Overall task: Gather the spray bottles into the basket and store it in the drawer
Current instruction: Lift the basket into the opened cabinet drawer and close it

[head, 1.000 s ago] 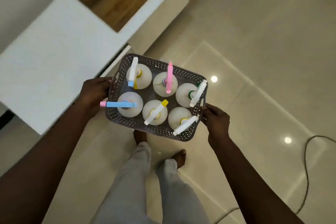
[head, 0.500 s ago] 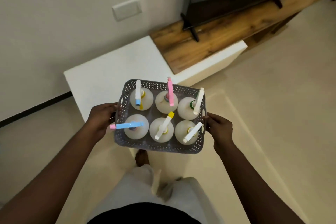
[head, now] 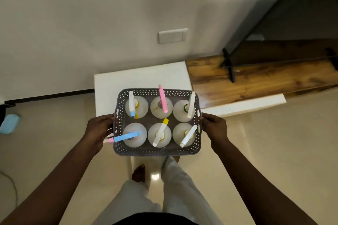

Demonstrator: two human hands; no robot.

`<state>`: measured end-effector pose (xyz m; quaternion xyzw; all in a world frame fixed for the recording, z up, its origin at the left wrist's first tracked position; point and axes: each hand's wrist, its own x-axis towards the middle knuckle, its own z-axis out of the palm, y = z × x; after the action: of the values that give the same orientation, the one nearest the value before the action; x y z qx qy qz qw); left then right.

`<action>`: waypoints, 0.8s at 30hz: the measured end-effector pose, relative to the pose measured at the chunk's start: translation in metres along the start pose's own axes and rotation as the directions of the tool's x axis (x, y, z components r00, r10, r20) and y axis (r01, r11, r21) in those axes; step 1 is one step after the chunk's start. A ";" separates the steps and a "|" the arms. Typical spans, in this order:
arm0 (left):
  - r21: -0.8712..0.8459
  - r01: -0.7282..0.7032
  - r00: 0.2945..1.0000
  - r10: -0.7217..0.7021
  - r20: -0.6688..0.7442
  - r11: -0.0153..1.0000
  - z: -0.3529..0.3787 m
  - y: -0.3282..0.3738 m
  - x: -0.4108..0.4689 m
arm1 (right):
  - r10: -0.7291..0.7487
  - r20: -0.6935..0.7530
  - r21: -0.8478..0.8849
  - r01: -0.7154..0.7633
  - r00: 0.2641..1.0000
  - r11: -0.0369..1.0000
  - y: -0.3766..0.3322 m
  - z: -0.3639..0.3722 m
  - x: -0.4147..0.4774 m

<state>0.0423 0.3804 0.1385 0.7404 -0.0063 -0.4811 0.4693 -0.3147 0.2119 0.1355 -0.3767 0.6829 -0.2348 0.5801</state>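
A grey perforated basket (head: 157, 151) hangs in the air in front of me, level, over the floor. Inside stand several white spray bottles in two rows, among them one with a pink nozzle (head: 162, 99), one with a blue nozzle (head: 127, 136) and one with a yellow-tipped nozzle (head: 161, 131). My left hand (head: 99, 129) grips the basket's left handle. On the opposite side my right hand (head: 214, 127) grips the right handle. No drawer front shows in this view.
A low white cabinet (head: 139, 78) stands against the wall just beyond the basket. To its right runs a wooden top (head: 256, 78) with a black TV stand leg (head: 228, 64). A blue object (head: 9, 123) lies on the floor at the left. My legs are below the basket.
The view has swung so the white cabinet now sits straight ahead beyond the basket. Both hands keep the same hold on the handles, and the bottles stay in place.
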 end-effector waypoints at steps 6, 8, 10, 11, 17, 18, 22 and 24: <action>-0.013 0.000 0.992 -0.002 -0.127 1.000 0.021 -0.003 0.052 | 0.016 0.097 -0.132 -0.003 0.995 0.991 -0.021 0.037 0.083; -0.020 0.011 0.989 -0.014 -0.144 1.000 0.027 -0.003 0.069 | 0.017 0.126 -0.173 0.005 0.992 0.985 -0.022 0.052 0.105; -0.022 0.030 0.990 -0.033 -0.139 0.999 0.032 -0.004 0.084 | 0.023 0.133 -0.207 0.006 0.991 0.978 -0.020 0.064 0.122; -0.020 0.038 0.990 -0.040 -0.135 0.999 0.034 -0.005 0.093 | 0.028 0.137 -0.226 0.004 0.990 0.974 -0.019 0.070 0.132; 0.020 0.066 0.992 -0.063 -0.114 0.998 0.038 -0.012 0.144 | 0.057 0.137 -0.307 -0.012 0.989 0.952 -0.011 0.106 0.177; 0.026 0.072 0.992 -0.069 -0.109 0.997 0.039 -0.013 0.152 | 0.065 0.132 -0.317 -0.020 0.989 0.948 -0.010 0.111 0.183; 0.043 0.092 0.993 -0.089 -0.074 0.995 0.039 -0.018 0.176 | 0.078 0.123 -0.356 -0.030 0.989 0.934 -0.006 0.127 0.204; 0.057 0.100 0.993 -0.096 -0.075 0.993 0.041 -0.020 0.185 | 0.082 0.132 -0.370 -0.027 0.988 0.929 -0.004 0.132 0.211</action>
<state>0.1035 0.2786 -0.0103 0.7705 0.0323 -0.4763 0.4223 -0.1945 0.0583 -0.0199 -0.4753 0.6810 -0.0588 0.5540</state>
